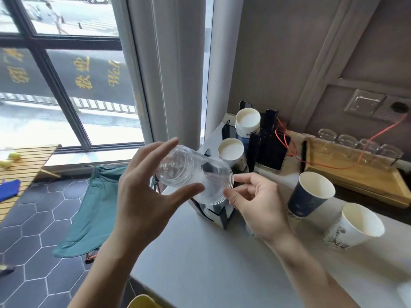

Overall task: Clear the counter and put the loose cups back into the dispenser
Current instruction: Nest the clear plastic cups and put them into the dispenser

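A: Grey counter (211, 263) by the window, with the black dispenser (255, 152) standing at its far end. What are the hands doing?

B: Both are on one clear cup (193, 174), lying on its side in the air above the dispenser's near slot. Left hand (142, 196) is spread wide, thumb under and fingertips over the base end. Right hand (255, 203) is loosely curled, thumb and forefinger pinching the rim.

A: Why sideways?

B: My guess: turning it to line it up with that near slot, which looks empty, though the cup hides most of it.

A: Anything in the way?

B: Two slots behind hold white paper stacks (231, 150). Loose on the counter, right of the hands: a dark cup (309, 194) and a white cup (355, 227), both apart from the dispenser. Further back, a wooden tray (355, 176) of glasses and a red cable (289, 143).
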